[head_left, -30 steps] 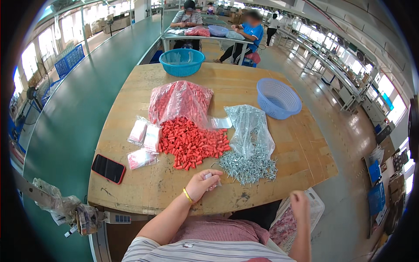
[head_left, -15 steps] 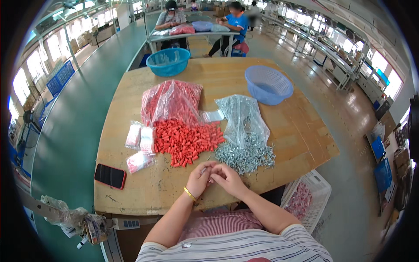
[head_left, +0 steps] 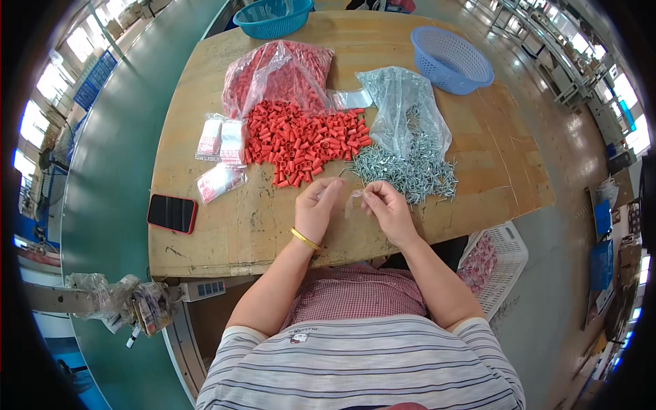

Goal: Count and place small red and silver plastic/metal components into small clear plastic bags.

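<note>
Both hands have come together at the near table edge since a second ago, when the right hung off to the side. Left hand point(head_left: 316, 208) and right hand point(head_left: 389, 208) pinch a small clear bag point(head_left: 353, 200) between fingertips, just near of the red plastic caps point(head_left: 304, 141) and the grey screws point(head_left: 408, 172).

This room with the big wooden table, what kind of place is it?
Probably a factory packing room. The wooden table holds a heap of red plastic caps and a heap of screws, with small filled bags beside them, and the two hands hold a little clear bag.
</note>
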`<control>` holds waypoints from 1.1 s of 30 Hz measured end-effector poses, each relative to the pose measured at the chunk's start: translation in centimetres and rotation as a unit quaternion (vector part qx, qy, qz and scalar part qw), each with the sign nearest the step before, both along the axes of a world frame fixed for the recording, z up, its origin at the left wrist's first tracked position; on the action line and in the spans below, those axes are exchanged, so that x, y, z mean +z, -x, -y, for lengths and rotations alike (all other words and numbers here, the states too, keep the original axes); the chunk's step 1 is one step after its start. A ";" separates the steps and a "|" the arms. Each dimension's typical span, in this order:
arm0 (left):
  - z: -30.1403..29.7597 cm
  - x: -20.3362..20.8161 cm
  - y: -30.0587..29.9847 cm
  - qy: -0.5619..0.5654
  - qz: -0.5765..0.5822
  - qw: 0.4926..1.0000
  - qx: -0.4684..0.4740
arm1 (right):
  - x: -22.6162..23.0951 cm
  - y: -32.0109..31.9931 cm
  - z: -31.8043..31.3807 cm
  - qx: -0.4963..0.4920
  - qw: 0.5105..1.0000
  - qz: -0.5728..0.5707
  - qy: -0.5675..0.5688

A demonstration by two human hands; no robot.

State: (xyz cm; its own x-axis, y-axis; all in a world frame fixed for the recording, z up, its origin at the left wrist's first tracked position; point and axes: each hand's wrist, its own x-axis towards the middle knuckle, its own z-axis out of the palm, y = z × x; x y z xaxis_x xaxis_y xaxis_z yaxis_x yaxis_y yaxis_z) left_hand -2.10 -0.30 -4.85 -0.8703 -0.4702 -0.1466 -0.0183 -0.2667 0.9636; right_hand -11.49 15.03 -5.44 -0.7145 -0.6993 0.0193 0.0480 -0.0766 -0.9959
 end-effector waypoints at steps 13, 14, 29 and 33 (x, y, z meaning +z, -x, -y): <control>0.3 0.3 -0.1 0.079 0.020 0.995 -0.058 | -0.9 -0.3 0.5 -0.036 0.996 -0.083 0.004; 0.3 0.1 -0.1 0.102 0.002 0.993 -0.066 | -0.9 -0.4 0.4 -0.036 0.996 -0.082 0.005; 0.6 1.3 0.2 0.221 0.030 0.965 -0.137 | -0.3 -0.4 0.3 -0.038 0.997 0.011 0.069; 0.6 1.0 0.3 0.237 0.042 0.959 -0.148 | -0.4 -0.4 0.3 -0.039 0.998 -0.002 0.057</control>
State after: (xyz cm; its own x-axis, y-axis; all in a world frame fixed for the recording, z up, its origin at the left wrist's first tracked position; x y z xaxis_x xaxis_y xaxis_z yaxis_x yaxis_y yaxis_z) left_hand -2.38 -0.88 -3.82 -0.9703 -0.2361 -0.0524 -0.1081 0.2298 0.9672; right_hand -11.11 14.72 -5.89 -0.7660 -0.6352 0.0987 0.0336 -0.1928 -0.9807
